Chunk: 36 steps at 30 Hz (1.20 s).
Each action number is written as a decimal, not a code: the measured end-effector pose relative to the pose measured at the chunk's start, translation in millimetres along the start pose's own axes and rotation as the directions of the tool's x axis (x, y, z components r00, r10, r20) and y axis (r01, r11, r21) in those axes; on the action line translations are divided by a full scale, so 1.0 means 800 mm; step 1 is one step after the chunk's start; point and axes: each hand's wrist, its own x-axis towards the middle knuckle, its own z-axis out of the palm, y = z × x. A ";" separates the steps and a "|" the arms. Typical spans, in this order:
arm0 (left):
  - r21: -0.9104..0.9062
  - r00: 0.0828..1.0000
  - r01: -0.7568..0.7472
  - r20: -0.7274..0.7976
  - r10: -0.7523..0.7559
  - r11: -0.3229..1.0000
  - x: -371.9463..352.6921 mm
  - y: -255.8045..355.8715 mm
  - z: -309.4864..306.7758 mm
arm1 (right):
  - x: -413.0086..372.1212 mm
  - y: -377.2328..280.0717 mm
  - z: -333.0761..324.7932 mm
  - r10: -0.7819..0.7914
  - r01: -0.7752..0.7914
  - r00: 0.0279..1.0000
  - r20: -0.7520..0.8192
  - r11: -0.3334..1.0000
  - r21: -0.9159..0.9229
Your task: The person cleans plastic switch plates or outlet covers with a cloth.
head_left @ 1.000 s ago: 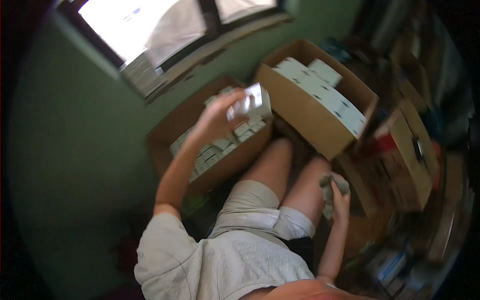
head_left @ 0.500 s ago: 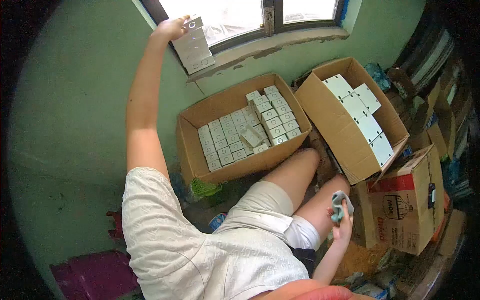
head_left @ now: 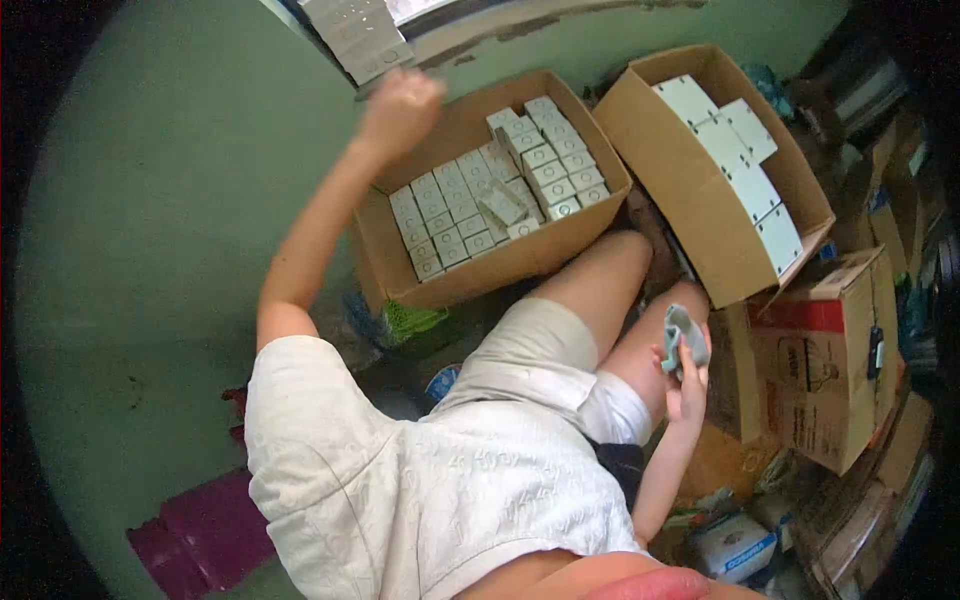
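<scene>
My left hand [head_left: 402, 108] is above the back left corner of the left carton [head_left: 480, 262], just below a stack of small white boxes [head_left: 362, 45] on the windowsill. Its fingers look curled in, slightly blurred, with nothing visible in them. Near my knee, my right hand [head_left: 688, 375] is closed around a crumpled grey-green cloth [head_left: 684, 335]. Rows of small white boxes [head_left: 455, 205] with round marks fill much of the left carton, higher on its right side. One box [head_left: 502, 204] lies tilted on top of them.
A second open carton [head_left: 690, 205] holds larger white boxes [head_left: 735, 150]. A printed carton [head_left: 825, 365] with a red band stands on the right. Green netting [head_left: 412, 322] lies below the left carton, and a purple plastic item [head_left: 205, 530] is at lower left.
My left hand has let go of the stack on the windowsill and come down to the right. The view has tilted downward. My right hand keeps hold of the cloth.
</scene>
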 end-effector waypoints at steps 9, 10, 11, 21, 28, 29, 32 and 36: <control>-0.281 0.805 -0.009 0.567 0.173 0.960 -0.121 0.207 0.221 | -0.008 0.035 0.023 0.151 -0.110 0.960 0.237 0.978 -0.179; -0.283 0.804 -0.013 0.567 0.178 0.959 -0.113 0.204 0.223 | -0.009 0.037 0.023 0.173 -0.125 0.951 0.258 0.973 -0.193; -0.224 0.658 0.112 0.747 0.097 0.968 -0.101 0.200 0.227 | -0.011 0.033 0.022 0.188 -0.140 0.945 0.269 0.972 -0.187; -0.549 0.566 0.824 0.792 -0.229 0.138 -0.053 0.139 0.123 | -0.006 0.027 0.003 0.039 -0.037 0.994 0.098 0.999 -0.025; -0.793 0.889 0.407 0.458 -0.003 -0.453 0.052 0.241 -0.006 | 0.020 0.019 0.012 -0.409 0.386 0.887 -0.215 0.912 -0.142; -0.747 0.889 0.382 0.458 -0.004 -0.544 0.065 0.270 -0.002 | 0.032 0.009 0.010 -0.549 0.489 0.815 -0.187 0.824 -0.287; -0.513 0.912 0.343 0.382 0.148 -0.787 0.092 0.362 -0.005 | 0.024 -0.046 0.036 -0.789 0.652 0.594 -0.156 0.586 -0.481; -0.757 0.900 0.426 0.411 0.145 -0.495 0.102 0.473 -0.015 | -0.005 -0.077 0.080 -0.954 0.869 0.301 -0.008 0.278 -0.408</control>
